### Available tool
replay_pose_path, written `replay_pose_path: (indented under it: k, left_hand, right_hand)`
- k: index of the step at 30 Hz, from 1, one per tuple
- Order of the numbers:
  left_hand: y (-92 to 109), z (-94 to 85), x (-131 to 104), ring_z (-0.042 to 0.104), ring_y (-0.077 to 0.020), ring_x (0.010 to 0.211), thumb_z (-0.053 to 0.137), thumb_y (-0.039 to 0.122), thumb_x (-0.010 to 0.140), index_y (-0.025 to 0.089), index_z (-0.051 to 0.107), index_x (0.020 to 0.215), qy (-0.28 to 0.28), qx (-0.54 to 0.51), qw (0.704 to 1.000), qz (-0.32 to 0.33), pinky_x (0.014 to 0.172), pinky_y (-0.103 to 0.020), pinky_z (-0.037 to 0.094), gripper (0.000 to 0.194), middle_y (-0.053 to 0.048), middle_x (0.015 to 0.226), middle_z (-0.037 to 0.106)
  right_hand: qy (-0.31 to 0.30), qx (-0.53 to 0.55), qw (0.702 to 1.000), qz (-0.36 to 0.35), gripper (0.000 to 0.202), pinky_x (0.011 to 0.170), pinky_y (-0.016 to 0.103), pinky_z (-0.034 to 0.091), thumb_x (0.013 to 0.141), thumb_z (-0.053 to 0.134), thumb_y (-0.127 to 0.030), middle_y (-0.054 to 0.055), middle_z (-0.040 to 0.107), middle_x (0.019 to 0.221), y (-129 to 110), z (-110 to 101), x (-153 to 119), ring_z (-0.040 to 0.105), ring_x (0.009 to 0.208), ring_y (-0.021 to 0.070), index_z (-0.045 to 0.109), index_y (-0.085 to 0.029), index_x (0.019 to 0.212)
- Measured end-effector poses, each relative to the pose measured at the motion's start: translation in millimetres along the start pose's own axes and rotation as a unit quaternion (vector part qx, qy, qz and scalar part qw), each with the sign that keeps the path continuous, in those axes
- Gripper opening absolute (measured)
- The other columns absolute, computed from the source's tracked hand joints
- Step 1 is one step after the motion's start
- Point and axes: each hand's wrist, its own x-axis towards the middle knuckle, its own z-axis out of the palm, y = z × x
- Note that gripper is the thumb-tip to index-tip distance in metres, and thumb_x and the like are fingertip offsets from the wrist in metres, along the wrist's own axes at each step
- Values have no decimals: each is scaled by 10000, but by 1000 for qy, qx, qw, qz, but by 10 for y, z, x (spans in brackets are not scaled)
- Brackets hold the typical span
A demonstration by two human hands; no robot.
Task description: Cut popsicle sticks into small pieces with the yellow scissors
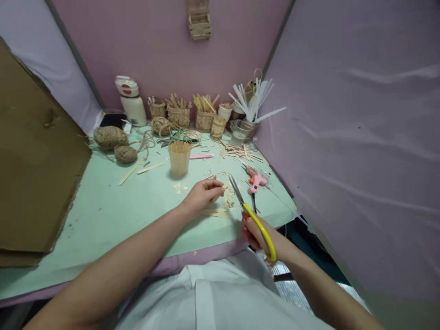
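Observation:
My left hand (205,195) is closed in a pinch on a small wooden piece (216,198) over the table's middle. To its right, my right hand (256,233) is wrapped round the yellow-handled scissors (263,231), whose blades point up and away, slightly apart and with nothing between them. Small wood shavings (229,199) lie between the hands. Flat wooden strips (216,213) rest on the green table just below my left hand. Beyond the left hand stands a cup-shaped holder made of wooden strips (179,159).
A pink glue gun (256,180) lies at the right. Twine balls (110,137), a white bottle (133,103) and stick-filled containers (178,117) line the back. Thin sticks (240,151) are scattered before a cup of white strips (242,131). Cardboard (37,156) stands at the left.

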Motion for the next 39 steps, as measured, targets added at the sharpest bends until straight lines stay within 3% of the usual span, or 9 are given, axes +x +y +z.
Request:
replay_pose_path:
  k: [5, 12, 26, 35, 39]
  left_hand:
    - [7, 6, -14, 341, -48, 508, 719, 338, 650, 136, 642, 817, -23, 3, 1000, -10, 493, -215, 223, 273, 12, 681, 590]
    - [-5, 41, -44, 372, -59, 509, 731, 356, 616, 152, 644, 774, -31, 14, 999, -32, 490, -214, 251, 272, 12, 661, 588]
    - [-39, 46, -48, 353, -63, 491, 704, 336, 626, 141, 651, 812, -35, 36, 998, -29, 482, -219, 238, 275, -11, 669, 611]
    - [-47, 60, -51, 366, -63, 492, 707, 329, 605, 147, 652, 785, -19, 35, 999, -32, 489, -220, 262, 262, 2, 654, 596]
    - [-53, 59, -55, 364, -63, 493, 701, 325, 617, 145, 651, 790, -24, 35, 999, -24, 487, -219, 260, 254, 17, 627, 569]
  right_hand:
    - [-51, -16, 999, -2, 576, 485, 260, 306, 919, 217, -706, -41, 424, 523, -35, 109, 27, 372, 484, 117, 417, -213, 700]
    - [-35, 31, 999, -1, 546, 458, 239, 310, 902, 258, -726, -50, 469, 570, 135, 189, 70, 377, 452, 97, 415, -212, 806]
    - [-49, 15, 999, -4, 566, 477, 246, 327, 929, 235, -690, -47, 438, 526, -22, 183, 50, 378, 453, 100, 430, -203, 715]
    - [-17, 30, 999, -4, 533, 439, 242, 316, 927, 255, -682, -37, 467, 574, 129, 254, 83, 388, 447, 101, 418, -211, 738]
    - [-21, 13, 1000, -14, 520, 447, 246, 315, 939, 274, -659, -38, 454, 561, 82, 241, 72, 376, 453, 104, 425, -212, 720]
